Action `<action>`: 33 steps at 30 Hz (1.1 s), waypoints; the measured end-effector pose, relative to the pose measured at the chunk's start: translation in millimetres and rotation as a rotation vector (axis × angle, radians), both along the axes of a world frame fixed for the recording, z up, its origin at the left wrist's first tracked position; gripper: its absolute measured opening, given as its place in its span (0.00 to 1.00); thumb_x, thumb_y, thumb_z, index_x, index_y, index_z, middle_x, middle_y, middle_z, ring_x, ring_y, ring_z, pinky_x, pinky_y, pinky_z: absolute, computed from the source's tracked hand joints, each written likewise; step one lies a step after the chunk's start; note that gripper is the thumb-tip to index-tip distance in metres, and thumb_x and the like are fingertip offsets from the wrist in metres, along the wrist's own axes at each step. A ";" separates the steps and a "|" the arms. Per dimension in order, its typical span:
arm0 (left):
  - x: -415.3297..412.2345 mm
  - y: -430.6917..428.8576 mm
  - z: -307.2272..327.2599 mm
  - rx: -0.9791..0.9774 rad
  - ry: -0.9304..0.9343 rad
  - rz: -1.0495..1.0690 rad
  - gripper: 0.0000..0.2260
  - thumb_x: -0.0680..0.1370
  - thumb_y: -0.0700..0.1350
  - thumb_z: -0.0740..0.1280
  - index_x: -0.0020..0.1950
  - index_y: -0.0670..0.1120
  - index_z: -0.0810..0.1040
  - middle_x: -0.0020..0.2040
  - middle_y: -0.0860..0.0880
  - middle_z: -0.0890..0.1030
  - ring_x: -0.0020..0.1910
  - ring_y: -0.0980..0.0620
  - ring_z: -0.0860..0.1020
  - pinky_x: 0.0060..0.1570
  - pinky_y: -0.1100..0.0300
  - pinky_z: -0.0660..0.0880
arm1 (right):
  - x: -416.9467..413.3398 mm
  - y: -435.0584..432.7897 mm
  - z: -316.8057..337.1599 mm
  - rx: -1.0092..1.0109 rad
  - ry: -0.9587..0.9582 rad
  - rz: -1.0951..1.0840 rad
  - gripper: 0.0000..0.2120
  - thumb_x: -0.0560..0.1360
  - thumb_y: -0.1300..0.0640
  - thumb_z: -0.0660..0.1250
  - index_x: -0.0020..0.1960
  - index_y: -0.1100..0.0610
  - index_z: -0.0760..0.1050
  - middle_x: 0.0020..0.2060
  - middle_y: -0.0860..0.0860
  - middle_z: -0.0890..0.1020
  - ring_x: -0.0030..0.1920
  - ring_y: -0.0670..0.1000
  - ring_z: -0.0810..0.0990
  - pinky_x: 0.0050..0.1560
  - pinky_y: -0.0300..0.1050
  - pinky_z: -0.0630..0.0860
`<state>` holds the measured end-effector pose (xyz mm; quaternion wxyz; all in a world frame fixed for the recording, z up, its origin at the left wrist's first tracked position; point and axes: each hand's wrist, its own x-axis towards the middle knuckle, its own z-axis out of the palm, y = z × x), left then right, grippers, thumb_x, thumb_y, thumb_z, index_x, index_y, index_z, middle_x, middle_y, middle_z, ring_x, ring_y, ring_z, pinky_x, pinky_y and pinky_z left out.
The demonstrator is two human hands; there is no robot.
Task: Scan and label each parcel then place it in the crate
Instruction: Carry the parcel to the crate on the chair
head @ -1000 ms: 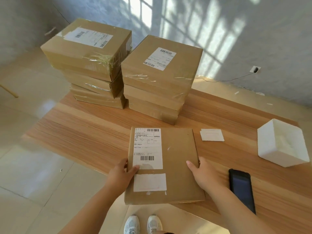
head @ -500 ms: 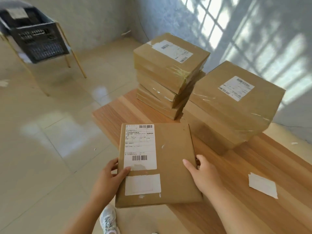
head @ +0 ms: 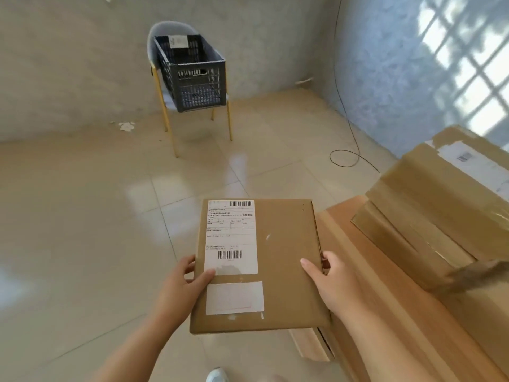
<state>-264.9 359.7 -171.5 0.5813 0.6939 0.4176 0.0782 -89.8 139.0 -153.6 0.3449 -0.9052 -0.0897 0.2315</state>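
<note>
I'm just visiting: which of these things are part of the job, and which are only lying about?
Part of the job: parcel gripped by left hand and right hand; crate; stacked parcels.
Lying about: cable, paper scrap on the floor.

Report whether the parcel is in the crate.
Out: left hand and right hand hold the parcel; crate sits apart on a chair.

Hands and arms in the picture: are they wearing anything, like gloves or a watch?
No. The left hand and the right hand are bare, with no gloves, rings or watch showing. The left arm and the right arm are bare too, with no sleeves down to the bottom edge of the picture.
</note>
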 end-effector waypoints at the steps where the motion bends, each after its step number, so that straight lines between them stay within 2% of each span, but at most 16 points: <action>1: 2.3 15.5 0.7 -0.003 0.001 0.016 0.15 0.75 0.48 0.68 0.60 0.54 0.71 0.56 0.53 0.77 0.43 0.54 0.81 0.38 0.60 0.76 | 4.8 19.1 0.3 -0.005 0.000 0.014 0.27 0.73 0.37 0.65 0.67 0.51 0.70 0.54 0.45 0.79 0.54 0.48 0.78 0.54 0.48 0.76; 8: 31.8 116.6 -10.4 -0.025 0.030 0.116 0.19 0.75 0.47 0.68 0.65 0.50 0.71 0.60 0.51 0.77 0.45 0.53 0.81 0.40 0.59 0.78 | 57.4 139.9 -10.2 -0.019 -0.005 0.124 0.17 0.74 0.41 0.67 0.58 0.49 0.74 0.50 0.45 0.81 0.50 0.49 0.79 0.53 0.50 0.77; 12: 73.0 180.8 -13.0 0.012 0.033 0.138 0.19 0.76 0.47 0.68 0.66 0.50 0.71 0.59 0.51 0.77 0.44 0.56 0.81 0.37 0.65 0.74 | 106.6 209.7 -19.3 -0.002 0.005 0.165 0.19 0.74 0.41 0.66 0.60 0.50 0.74 0.50 0.45 0.79 0.50 0.49 0.79 0.51 0.48 0.77; 17: 145.0 277.1 -4.7 0.043 0.051 0.178 0.20 0.76 0.47 0.68 0.67 0.50 0.70 0.60 0.51 0.77 0.43 0.60 0.79 0.32 0.70 0.71 | 187.9 317.7 -20.6 0.030 0.013 0.222 0.18 0.74 0.42 0.66 0.59 0.50 0.74 0.49 0.45 0.81 0.48 0.49 0.80 0.49 0.48 0.77; 20: 186.2 336.7 4.6 0.055 0.031 0.220 0.20 0.76 0.47 0.68 0.67 0.50 0.71 0.58 0.51 0.77 0.42 0.60 0.80 0.30 0.71 0.72 | 235.8 384.7 -8.4 0.024 0.008 0.275 0.14 0.75 0.41 0.65 0.56 0.48 0.72 0.47 0.43 0.80 0.48 0.49 0.79 0.47 0.47 0.76; 25: 236.9 418.4 12.7 0.038 -0.006 0.310 0.21 0.75 0.47 0.69 0.67 0.49 0.71 0.59 0.52 0.78 0.43 0.57 0.81 0.32 0.70 0.73 | 297.9 480.8 7.7 0.065 0.014 0.330 0.10 0.75 0.43 0.66 0.52 0.46 0.73 0.46 0.39 0.79 0.46 0.42 0.79 0.45 0.46 0.77; 33: 319.2 554.2 10.3 0.061 -0.028 0.365 0.19 0.76 0.45 0.68 0.66 0.49 0.72 0.58 0.50 0.77 0.42 0.60 0.78 0.31 0.71 0.70 | 384.8 628.8 7.0 0.088 0.021 0.378 0.10 0.75 0.44 0.67 0.52 0.48 0.74 0.47 0.42 0.80 0.46 0.44 0.80 0.45 0.45 0.78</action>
